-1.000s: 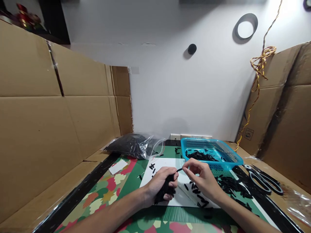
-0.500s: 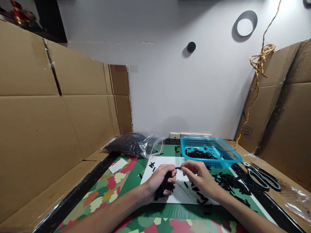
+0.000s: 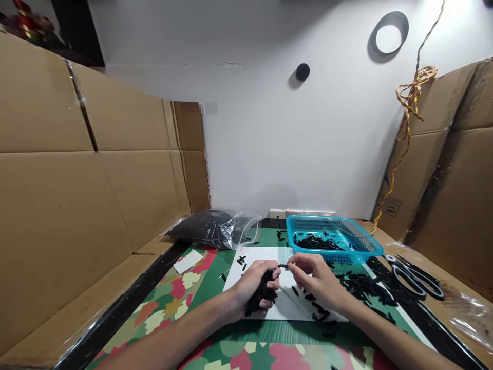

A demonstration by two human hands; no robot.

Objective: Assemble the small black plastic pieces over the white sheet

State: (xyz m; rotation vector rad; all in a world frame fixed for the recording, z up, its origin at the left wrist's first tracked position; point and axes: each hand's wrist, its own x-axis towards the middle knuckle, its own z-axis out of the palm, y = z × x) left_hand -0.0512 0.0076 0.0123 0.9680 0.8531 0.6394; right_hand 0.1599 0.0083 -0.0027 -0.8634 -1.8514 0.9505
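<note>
My left hand (image 3: 252, 288) is closed around a bundle of short black strips (image 3: 262, 297), held just above a white sheet (image 3: 285, 303) on the patterned mat. My right hand (image 3: 318, 280) pinches one thin black strip (image 3: 283, 266) between thumb and forefinger, its tip right at the top of the bundle. Several loose black strips (image 3: 360, 288) lie on the sheet and mat under and to the right of my right hand.
A blue plastic basket (image 3: 365, 245) with black strips in it stands behind my right hand. A clear bag of black pieces (image 3: 210, 231) lies at the back left. Black-handled scissors (image 3: 414, 277) lie at the right. Cardboard walls (image 3: 77, 195) enclose both sides.
The hands have stayed together over the white sheet; the right hand has drawn slightly closer to the bundle. The camera has tipped a little, shifting the scene.
</note>
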